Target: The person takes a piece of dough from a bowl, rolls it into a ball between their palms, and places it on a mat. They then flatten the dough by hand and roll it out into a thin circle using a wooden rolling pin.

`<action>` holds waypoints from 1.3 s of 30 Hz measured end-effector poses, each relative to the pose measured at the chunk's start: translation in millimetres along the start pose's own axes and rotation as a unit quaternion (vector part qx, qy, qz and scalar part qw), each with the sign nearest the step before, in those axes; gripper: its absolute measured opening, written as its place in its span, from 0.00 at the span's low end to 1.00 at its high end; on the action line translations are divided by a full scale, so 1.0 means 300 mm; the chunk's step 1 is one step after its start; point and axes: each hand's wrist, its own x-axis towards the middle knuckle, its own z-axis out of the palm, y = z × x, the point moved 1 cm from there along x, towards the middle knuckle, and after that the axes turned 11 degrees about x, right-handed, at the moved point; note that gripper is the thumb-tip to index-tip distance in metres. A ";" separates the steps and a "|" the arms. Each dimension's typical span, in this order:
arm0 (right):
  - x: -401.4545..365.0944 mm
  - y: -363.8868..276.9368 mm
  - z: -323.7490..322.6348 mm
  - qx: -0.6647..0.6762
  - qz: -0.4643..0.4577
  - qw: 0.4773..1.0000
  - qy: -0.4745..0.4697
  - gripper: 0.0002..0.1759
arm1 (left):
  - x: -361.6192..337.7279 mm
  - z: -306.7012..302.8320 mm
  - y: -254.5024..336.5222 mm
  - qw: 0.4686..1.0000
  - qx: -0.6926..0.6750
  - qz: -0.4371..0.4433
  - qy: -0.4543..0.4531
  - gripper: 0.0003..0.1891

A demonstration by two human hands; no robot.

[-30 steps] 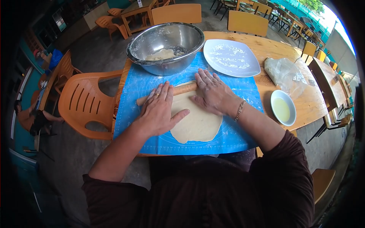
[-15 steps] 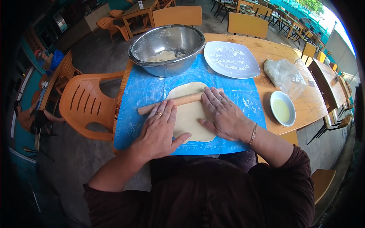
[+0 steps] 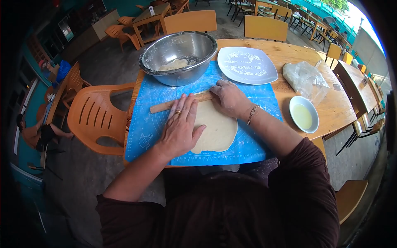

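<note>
A flat, pale sheet of dough (image 3: 217, 130) lies on a blue mat (image 3: 252, 144) with printed markings. Across its far part rests a wooden rolling pin (image 3: 163, 107). My left hand (image 3: 180, 124), with a ring, lies on the pin with its fingers stretched out and the thumb apart. My right hand (image 3: 229, 99) has its fingers curled round the pin's right end, whose tip is hidden under it. Dusty white flour marks the mat and my fingers.
A steel bowl (image 3: 178, 74) with dough inside stands at the mat's far left. Right of it are a floured white plate (image 3: 248, 65), a plastic bag (image 3: 306, 78) and a small bowl of yellowish liquid (image 3: 304, 115). A person (image 3: 33, 134) sits far left.
My right hand has gone from lying flat with fingers spread to curled round the pin's right end. My left hand stays on the pin. The view has shifted slightly.
</note>
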 end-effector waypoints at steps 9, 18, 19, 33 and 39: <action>-0.282 -0.041 -0.334 0.050 0.076 0.994 0.061 0.06 | 0.012 -0.044 0.001 0.975 -0.221 0.031 -0.006 0.15; -0.532 0.011 -0.297 0.034 0.183 0.976 0.110 0.08 | 0.133 0.075 -0.005 0.978 -0.066 0.066 -0.185 0.36; -0.532 0.001 -0.282 0.036 0.184 0.976 0.112 0.08 | 0.131 0.087 -0.014 0.978 -0.064 0.067 -0.186 0.36; -0.405 -0.095 -0.187 -0.177 0.090 0.977 0.076 0.32 | 0.046 0.005 -0.049 0.977 0.020 -0.040 -0.207 0.40; -0.206 -0.139 -0.026 -0.062 -0.025 0.998 -0.018 0.31 | 0.080 0.087 -0.098 0.991 -0.105 -0.051 -0.062 0.34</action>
